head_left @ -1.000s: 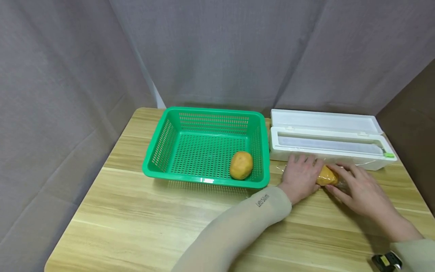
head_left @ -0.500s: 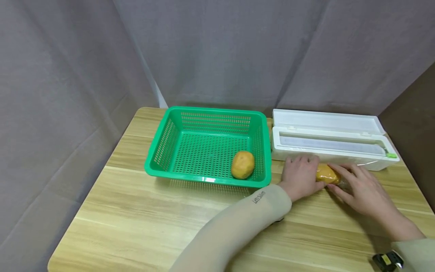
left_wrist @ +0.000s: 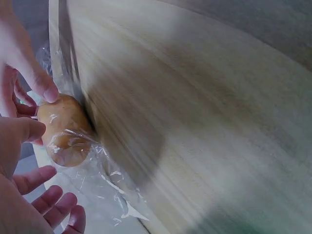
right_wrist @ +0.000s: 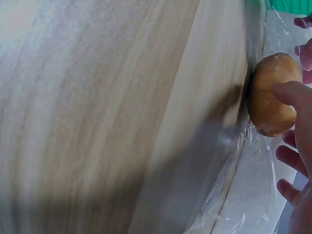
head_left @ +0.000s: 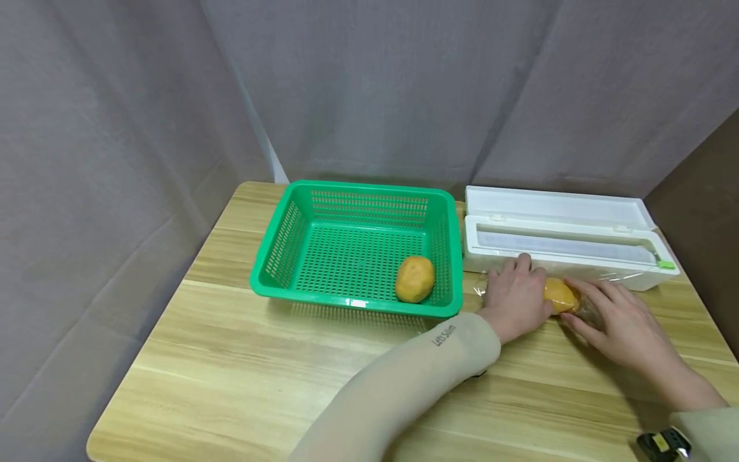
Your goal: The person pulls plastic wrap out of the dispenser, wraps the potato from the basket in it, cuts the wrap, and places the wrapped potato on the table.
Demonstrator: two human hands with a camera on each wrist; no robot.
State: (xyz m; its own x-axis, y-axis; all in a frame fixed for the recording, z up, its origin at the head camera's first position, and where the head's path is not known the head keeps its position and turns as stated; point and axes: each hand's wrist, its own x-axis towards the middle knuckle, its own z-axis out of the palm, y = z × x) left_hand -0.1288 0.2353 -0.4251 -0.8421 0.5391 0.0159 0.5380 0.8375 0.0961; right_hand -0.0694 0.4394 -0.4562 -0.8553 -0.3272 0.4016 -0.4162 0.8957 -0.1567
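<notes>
In the head view a yellow-orange mango [head_left: 559,295] wrapped in cling film [left_wrist: 114,190] lies before the white box, between both hands. My left hand [head_left: 516,301] covers its left end. In the left wrist view the left thumb [left_wrist: 33,129] is right at the mango while the other fingers spread loosely over the film. My right hand [head_left: 626,324] holds the other end: the right wrist view has its thumb [right_wrist: 287,92] across the mango's near side, and the left wrist view puts fingers behind it. Film trails past both ends.
A white cling-film box [head_left: 568,269] stands with its lid [head_left: 557,204] up, a roll [head_left: 566,246] inside and a green slider [head_left: 666,264] at its right. To the left, a green basket [head_left: 346,301] contains another mango [head_left: 414,280]. Grey curtain [head_left: 369,90] hangs behind the wooden table [head_left: 231,378].
The left hand has shifted slightly rightward over the wrapped mango and its fingers have moved on the film. The right hand stays at the mango's right end. The head view has shifted a little.
</notes>
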